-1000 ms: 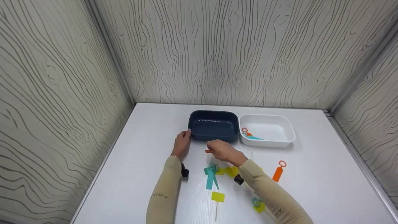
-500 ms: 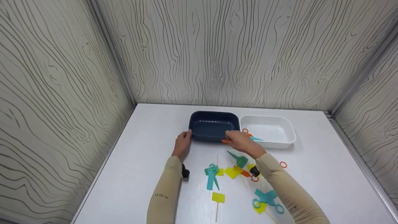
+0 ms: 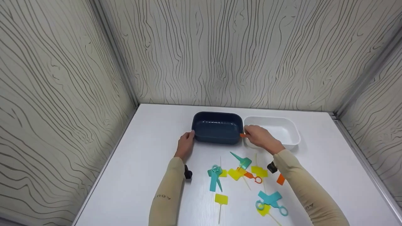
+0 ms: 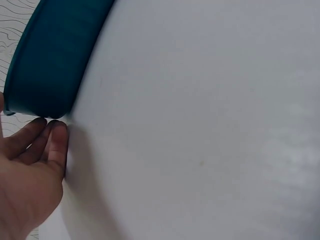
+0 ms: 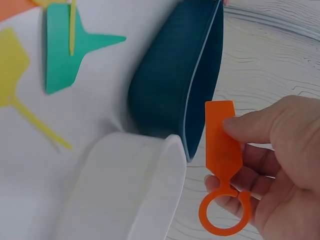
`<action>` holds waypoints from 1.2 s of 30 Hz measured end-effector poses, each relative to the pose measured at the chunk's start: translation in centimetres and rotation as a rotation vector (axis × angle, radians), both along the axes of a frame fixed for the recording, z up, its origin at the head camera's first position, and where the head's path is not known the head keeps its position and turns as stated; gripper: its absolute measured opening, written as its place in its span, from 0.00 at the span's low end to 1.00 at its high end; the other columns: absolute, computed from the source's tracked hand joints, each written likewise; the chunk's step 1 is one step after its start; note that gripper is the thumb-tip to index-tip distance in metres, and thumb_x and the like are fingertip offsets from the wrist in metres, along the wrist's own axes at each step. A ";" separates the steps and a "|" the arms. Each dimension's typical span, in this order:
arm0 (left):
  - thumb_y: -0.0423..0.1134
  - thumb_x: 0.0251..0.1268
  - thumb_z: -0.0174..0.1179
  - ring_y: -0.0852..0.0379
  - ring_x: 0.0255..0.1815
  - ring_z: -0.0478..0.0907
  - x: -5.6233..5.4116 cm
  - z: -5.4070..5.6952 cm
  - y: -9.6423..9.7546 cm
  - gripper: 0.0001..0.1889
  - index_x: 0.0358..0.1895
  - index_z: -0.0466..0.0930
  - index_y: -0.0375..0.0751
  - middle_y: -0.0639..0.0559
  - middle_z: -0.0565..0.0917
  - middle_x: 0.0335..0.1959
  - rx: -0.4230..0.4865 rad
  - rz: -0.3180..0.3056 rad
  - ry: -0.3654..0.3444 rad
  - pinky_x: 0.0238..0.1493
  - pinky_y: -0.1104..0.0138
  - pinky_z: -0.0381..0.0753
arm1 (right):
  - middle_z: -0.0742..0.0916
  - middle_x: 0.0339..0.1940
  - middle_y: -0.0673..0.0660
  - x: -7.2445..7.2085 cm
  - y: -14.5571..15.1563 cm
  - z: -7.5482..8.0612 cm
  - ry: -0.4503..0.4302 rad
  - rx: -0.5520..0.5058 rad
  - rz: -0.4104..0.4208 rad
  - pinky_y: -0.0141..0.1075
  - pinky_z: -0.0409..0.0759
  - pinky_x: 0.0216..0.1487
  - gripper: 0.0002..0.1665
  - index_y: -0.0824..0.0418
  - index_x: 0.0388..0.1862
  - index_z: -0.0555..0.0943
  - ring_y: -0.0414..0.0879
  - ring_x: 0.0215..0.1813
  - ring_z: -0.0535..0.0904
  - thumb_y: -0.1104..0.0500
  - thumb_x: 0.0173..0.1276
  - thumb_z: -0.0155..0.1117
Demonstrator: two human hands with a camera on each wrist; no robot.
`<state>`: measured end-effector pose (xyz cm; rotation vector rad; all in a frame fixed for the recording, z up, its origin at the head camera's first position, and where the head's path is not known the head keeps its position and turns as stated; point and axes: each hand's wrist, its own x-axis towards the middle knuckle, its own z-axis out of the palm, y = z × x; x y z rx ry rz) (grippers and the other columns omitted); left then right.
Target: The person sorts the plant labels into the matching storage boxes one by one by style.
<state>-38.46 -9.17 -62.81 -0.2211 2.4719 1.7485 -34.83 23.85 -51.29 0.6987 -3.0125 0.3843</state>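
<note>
My right hand (image 3: 260,136) pinches an orange plant tag with a ring end (image 5: 223,145) between thumb and fingers. It is over the left side of the white dish (image 3: 290,146), near where that dish meets the dark blue dish (image 3: 216,140). In the right wrist view the tag's flat part points up and its ring hangs below. My left hand (image 3: 185,145) touches the left end of the blue dish with its fingertips. The left wrist view shows these fingers (image 4: 59,142) loosely extended at the dish's end (image 4: 55,65). The right hand hides the white dish's left part.
Green T-shaped tags (image 3: 246,162), yellow tags (image 3: 221,199), turquoise ring tags (image 3: 270,198) and another orange ring tag (image 3: 249,175) lie scattered on the white table (image 3: 125,188). One more orange tag (image 3: 280,179) is partly under the right sleeve. Patterned panels (image 3: 220,53) stand behind and at both sides.
My right hand has moved right and away from me with the orange tag, from in front of the blue dish to over the white dish. The left hand stays at the blue dish.
</note>
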 end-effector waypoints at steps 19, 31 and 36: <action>0.70 0.70 0.42 0.52 0.66 0.72 0.2 -0.1 0.3 0.32 0.61 0.76 0.50 0.52 0.78 0.61 0.008 0.001 -0.014 0.69 0.53 0.67 | 0.80 0.27 0.56 -1.5 4.5 -0.8 0.002 0.061 -0.051 0.41 0.75 0.34 0.02 0.64 0.37 0.77 0.48 0.29 0.71 0.65 0.70 0.58; 0.68 0.71 0.42 0.48 0.68 0.71 0.2 0.1 0.1 0.33 0.61 0.76 0.47 0.47 0.78 0.62 -0.015 0.007 0.016 0.71 0.53 0.65 | 0.78 0.25 0.57 -1.2 4.4 -1.4 0.044 0.042 -0.039 0.41 0.70 0.29 0.06 0.62 0.32 0.75 0.48 0.26 0.69 0.66 0.70 0.55; 0.68 0.71 0.42 0.48 0.68 0.71 0.1 0.1 0.2 0.33 0.61 0.76 0.47 0.48 0.78 0.62 -0.015 0.013 0.012 0.71 0.53 0.65 | 0.79 0.25 0.56 -0.6 3.2 -1.4 0.031 0.027 -0.035 0.42 0.73 0.32 0.03 0.63 0.35 0.77 0.48 0.27 0.69 0.65 0.70 0.57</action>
